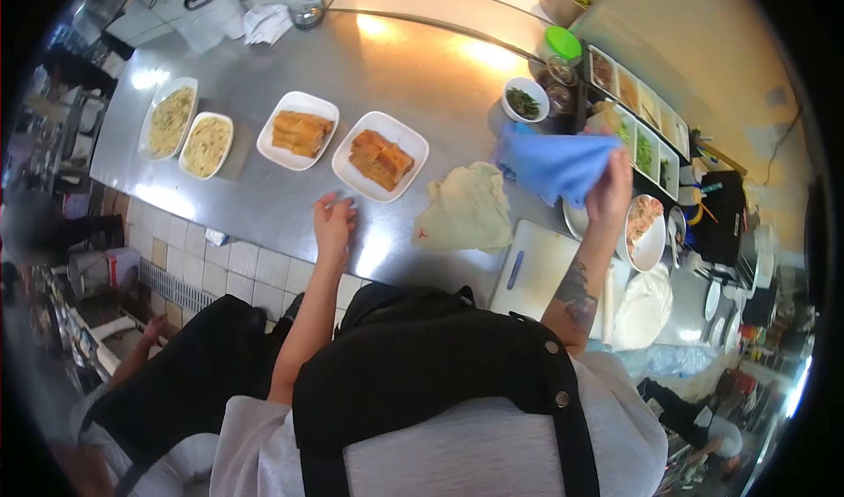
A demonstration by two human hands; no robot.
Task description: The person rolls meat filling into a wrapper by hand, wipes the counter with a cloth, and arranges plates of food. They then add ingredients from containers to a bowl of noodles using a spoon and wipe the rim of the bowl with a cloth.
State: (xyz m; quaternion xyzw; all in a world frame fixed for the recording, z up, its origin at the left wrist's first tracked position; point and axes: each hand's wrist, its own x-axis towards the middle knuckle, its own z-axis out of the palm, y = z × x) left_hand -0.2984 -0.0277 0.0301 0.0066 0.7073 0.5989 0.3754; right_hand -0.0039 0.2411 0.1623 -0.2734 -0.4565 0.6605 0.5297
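Observation:
My right hand (610,189) grips a blue cloth (563,165) at its right end. The cloth spreads leftward above the counter, beside a white bowl of chopped greens (523,101). Below it lies a crumpled pale yellow cloth (466,207). My left hand (334,224) holds nothing, its fingers loosely bent and apart over the counter's front edge. Nearest to it is a white dish (409,185) with browned, layered food (381,159). Another white dish (277,152) with similar food stands to its left.
Two white dishes of pale food (170,121) stand at the counter's left end. A white cutting board (541,264) carries a blue-handled tool (515,269). Ingredient containers (644,150) and a bowl of pinkish food (644,233) line the right. Another person in a black apron (189,387) is at lower left.

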